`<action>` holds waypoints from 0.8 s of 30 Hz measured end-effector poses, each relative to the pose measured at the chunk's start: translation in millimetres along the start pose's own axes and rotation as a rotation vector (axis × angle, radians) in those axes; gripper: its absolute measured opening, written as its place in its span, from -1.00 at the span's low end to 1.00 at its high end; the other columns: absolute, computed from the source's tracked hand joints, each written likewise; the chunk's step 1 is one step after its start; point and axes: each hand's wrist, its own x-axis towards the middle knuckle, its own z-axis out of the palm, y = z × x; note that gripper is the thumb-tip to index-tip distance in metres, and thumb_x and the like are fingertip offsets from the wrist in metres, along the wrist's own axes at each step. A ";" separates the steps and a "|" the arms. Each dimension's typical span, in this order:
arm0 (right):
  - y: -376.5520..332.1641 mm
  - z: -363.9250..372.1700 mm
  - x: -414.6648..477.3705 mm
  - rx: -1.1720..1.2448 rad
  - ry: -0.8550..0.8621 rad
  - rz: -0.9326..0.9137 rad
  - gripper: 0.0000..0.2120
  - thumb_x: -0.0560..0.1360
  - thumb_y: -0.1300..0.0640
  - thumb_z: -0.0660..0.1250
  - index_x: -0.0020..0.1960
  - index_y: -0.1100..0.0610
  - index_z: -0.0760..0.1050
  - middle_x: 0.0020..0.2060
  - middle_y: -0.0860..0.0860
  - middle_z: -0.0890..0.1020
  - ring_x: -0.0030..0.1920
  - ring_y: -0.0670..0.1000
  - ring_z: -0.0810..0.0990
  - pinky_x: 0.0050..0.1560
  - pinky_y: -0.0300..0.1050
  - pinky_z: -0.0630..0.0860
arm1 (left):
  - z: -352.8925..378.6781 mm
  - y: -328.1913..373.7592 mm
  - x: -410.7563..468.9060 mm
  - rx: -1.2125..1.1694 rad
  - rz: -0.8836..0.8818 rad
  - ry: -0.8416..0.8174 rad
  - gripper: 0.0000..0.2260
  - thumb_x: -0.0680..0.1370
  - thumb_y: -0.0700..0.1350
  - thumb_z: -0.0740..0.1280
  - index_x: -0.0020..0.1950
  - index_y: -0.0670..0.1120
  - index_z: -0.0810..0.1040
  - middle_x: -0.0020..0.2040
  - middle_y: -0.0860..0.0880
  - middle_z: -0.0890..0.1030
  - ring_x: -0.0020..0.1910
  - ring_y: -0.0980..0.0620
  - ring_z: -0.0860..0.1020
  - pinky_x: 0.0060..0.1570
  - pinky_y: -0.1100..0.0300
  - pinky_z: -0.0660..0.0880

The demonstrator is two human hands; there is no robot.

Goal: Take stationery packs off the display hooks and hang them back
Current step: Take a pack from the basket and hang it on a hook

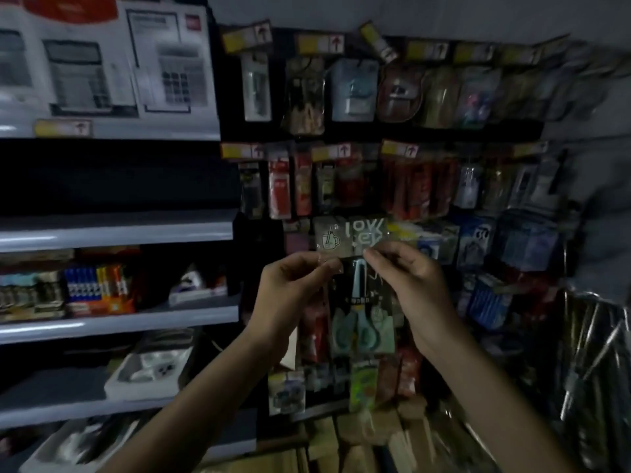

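Gloom fills a shop aisle, and much of the stock is blurred. In front of the hook display a stationery pack (362,303) is held up in the air by both hands, level with the third row of goods. Its long axis runs up and down: the narrow top edge is uppermost between the hands, the bottom end points at the floor, and the printed face is turned toward the camera. The upper part is dark; lower down are pale mint-green shapes, too blurred to name.

The left hand (290,285) has its grip closed on the top left corner, thumb and forefinger pinching the edge. The right hand (411,281) pinches the top right corner the same way, its fingers curled in toward the left hand's so that the two sets of fingertips nearly meet. Whether the pack touches a hook cannot be told.

Just behind the fingertips hangs a clear pack (329,237) with a cup drawn on it. Above it are rows of hanging packs (345,93) under yellow price tags (321,44). To the left stand grey shelves (116,230) carrying calculator boxes (78,73) up top and pen boxes (99,288) lower down.
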 end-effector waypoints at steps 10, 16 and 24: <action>11.7 10.2 136.9 -0.002 -0.042 -0.093 -0.85 0.55 -0.07 0.44 0.02 -0.01 0.67 -0.07 -0.07 0.73 0.00 -0.12 0.69 0.14 -0.05 0.59 | 10.4 14.6 137.4 0.013 0.133 0.091 -0.87 0.55 -0.13 0.47 -0.01 -0.19 0.71 -0.11 -0.17 0.72 -0.18 -0.04 0.66 -0.17 0.16 0.64; 9.4 44.0 236.6 0.031 -0.043 -0.143 -0.82 0.54 -0.04 0.46 0.07 0.02 0.66 0.00 -0.05 0.73 0.07 -0.07 0.70 0.21 0.05 0.60 | -13.5 33.5 236.3 0.068 0.263 0.107 -0.82 0.63 -0.06 0.40 -0.02 -0.14 0.72 -0.09 -0.23 0.71 -0.11 -0.19 0.69 -0.05 -0.04 0.65; -9.3 60.1 345.1 0.060 -0.012 -0.245 -0.88 0.55 0.06 0.46 0.08 0.04 0.67 -0.07 -0.10 0.75 -0.03 -0.13 0.72 0.03 -0.15 0.59 | -51.0 79.1 356.2 0.833 0.746 0.376 -0.86 0.62 0.01 0.36 0.17 0.07 0.61 0.01 0.13 0.69 -0.07 0.15 0.66 -0.12 0.03 0.67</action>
